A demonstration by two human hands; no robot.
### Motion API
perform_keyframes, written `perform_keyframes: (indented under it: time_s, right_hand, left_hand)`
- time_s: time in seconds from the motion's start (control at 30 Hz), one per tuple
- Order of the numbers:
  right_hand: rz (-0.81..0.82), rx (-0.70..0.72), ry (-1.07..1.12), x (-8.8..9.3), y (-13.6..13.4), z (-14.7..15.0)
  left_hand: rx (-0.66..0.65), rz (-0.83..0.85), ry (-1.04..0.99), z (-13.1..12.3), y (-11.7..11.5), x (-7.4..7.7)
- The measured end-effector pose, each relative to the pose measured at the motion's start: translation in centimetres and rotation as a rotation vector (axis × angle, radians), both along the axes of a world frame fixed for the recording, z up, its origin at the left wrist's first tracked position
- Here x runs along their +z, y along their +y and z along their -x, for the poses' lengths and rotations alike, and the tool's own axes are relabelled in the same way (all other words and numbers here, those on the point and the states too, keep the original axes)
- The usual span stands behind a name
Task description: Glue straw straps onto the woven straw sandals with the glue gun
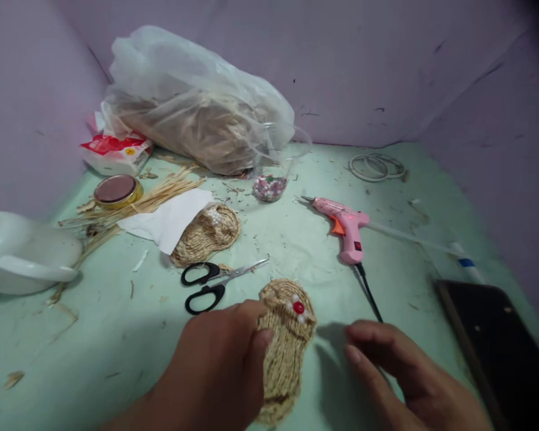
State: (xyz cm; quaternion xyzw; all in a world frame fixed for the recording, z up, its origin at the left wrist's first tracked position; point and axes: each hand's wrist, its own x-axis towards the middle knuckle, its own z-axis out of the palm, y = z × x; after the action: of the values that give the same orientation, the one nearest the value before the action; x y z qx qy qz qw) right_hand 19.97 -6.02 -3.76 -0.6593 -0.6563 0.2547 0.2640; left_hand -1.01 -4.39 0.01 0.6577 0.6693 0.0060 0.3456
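My left hand (220,365) rests its thumb on the edge of the small woven straw sandal with a red bead flower (284,353), which lies flat on the pale green table (117,335). My right hand (404,371), empty and loosely curled, is just beside it. Black-handled scissors (209,282) and a pink glue gun (347,230) lie beyond.

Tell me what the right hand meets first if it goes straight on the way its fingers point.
Probably the woven sandal: the right hand points left at its near edge, with only bare table between. Its height above the table is unclear.
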Motion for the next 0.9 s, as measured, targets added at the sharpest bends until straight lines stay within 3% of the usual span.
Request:
perform_keyframes:
  time_s: [0.1,0.23,0.43,0.63,0.9]
  right_hand:
    - [0.271,0.056,0.128,0.0,-0.6,0.6]
    - [0.439,0.131,0.141,0.4,-0.5,2.3]
    - [0.442,0.095,-0.056,1.0,0.1,4.5]
    - [0.381,0.132,-0.233,0.6,0.8,5.0]
    - [0.431,0.196,-0.337,0.6,1.3,5.2]
  left_hand:
    - [0.045,0.05,0.09,0.3,0.1,-0.4]
    - [0.015,0.024,0.068,0.4,0.2,-1.5]
    - [-0.018,0.009,0.067,0.1,0.2,-2.0]
    - [-0.139,-0.083,0.132,-0.3,0.0,-2.3]
    - [-0.232,-0.005,0.247,-1.7,0.4,-1.2]
